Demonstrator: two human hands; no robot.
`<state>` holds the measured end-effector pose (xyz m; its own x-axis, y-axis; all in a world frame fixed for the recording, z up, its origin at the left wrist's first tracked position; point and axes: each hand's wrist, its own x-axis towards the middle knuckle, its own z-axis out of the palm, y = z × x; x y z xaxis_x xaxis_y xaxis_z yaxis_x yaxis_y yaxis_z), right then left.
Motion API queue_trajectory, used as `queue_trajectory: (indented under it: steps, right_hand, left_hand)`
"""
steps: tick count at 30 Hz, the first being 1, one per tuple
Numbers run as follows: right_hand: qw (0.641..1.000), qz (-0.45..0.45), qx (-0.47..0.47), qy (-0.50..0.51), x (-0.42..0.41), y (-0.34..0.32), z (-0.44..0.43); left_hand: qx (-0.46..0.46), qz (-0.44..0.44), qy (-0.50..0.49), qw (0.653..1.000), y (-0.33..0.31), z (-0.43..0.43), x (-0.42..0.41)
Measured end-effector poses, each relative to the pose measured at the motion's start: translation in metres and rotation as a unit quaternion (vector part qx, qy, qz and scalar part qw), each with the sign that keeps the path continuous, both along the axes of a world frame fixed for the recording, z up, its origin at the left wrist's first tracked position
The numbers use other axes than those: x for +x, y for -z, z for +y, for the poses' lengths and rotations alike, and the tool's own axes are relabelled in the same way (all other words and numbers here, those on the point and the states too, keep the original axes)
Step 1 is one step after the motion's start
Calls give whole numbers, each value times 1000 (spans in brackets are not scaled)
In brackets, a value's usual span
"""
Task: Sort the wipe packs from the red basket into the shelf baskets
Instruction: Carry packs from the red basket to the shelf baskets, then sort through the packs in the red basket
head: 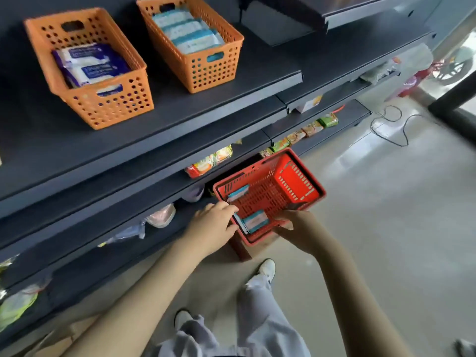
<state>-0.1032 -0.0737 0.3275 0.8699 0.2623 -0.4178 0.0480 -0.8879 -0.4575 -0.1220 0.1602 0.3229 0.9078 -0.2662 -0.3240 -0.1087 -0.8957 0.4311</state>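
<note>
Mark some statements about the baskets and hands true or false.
1. Both orange baskets hold packs. True.
2. The red basket is empty. False: two packs lie in it.
3. The left hand and right hand are at the red basket. True.
4. The red basket stands on the top shelf. False: it sits low, in front of the shelves.

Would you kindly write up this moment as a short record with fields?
red basket: below the shelves, at least two packs inside
left hand: at near pack, grip unclear
right hand: at the red basket's near rim, grip unclear
left orange basket: dark-blue packs
right orange basket: light-blue packs
</note>
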Motion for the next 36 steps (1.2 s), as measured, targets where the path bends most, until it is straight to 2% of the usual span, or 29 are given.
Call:
queue_trajectory:
  steps: [4, 9, 14, 17, 22, 26, 31, 36]
  right_hand:
    - [999, 49, 11, -2, 53, 44, -51]
    - [994, 102, 0, -30, 133, 116, -92]
    - [984, 171, -16, -45, 187, 235, -104]
    - [971, 232, -29, -59, 205, 312, -99]
    - [961, 269, -54, -44, 217, 408, -82]
    - [951, 302, -56, -29, 214, 452, -77]
    - [945, 319, -69, 6, 216, 461, -75]
    - [934, 352, -42, 43, 219, 466, -72]
  left_hand:
    - [14, 70, 9, 997, 45, -53, 46]
    - [9, 156, -9, 988, 132, -101, 110]
    - [-26, 242, -83, 966, 253, -117, 164]
    - [-35, 257, -147, 954, 323, -115, 185]
    - [37, 296, -135, 945, 411, -103, 208]
    - [110, 331, -107, 931, 445, -95, 213]
    - [183, 299, -98, 931, 449, -92, 219]
    - [146, 319, -147, 925, 449, -91, 222]
